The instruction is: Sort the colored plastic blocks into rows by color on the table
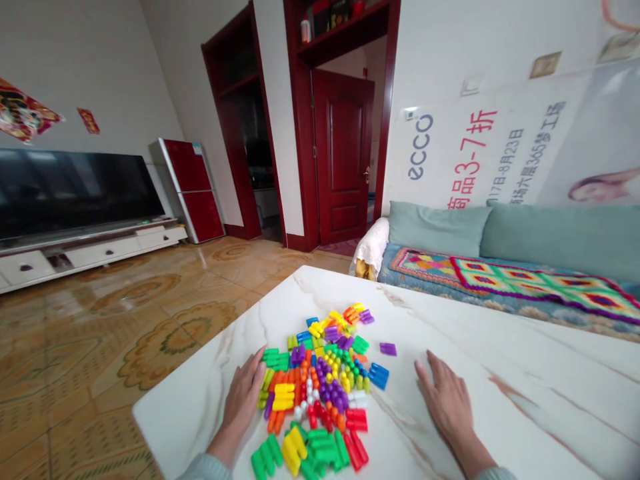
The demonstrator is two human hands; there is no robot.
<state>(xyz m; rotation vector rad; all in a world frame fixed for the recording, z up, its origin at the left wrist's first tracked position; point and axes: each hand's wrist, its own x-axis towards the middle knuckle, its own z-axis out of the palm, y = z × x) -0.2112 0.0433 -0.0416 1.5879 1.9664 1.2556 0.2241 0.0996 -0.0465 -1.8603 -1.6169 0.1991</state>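
A loose heap of colourful plastic building pieces [334, 390] covers the middle of the table, many shaped like joined rounded pegs. My left hand [243, 390] rests at the heap's left edge, fingers stretched out, close beside green pieces [275, 359]; whether it touches them I cannot tell. On the right, my right hand [445, 393] lies flat on the tabletop with its fingers apart, away from the pieces. Nearest to it are a blue piece [379, 375] and a single purple piece [388, 349]. Closest to me are green, yellow [294, 451] and red pieces [355, 451].
The white marbled table [500, 373] has a corner at the far side and an edge at the left. Behind it stands a sofa [437, 227] with cushions and a crocheted cover. A television [75, 190], a red fridge [193, 190] and a red door [343, 157] are farther back.
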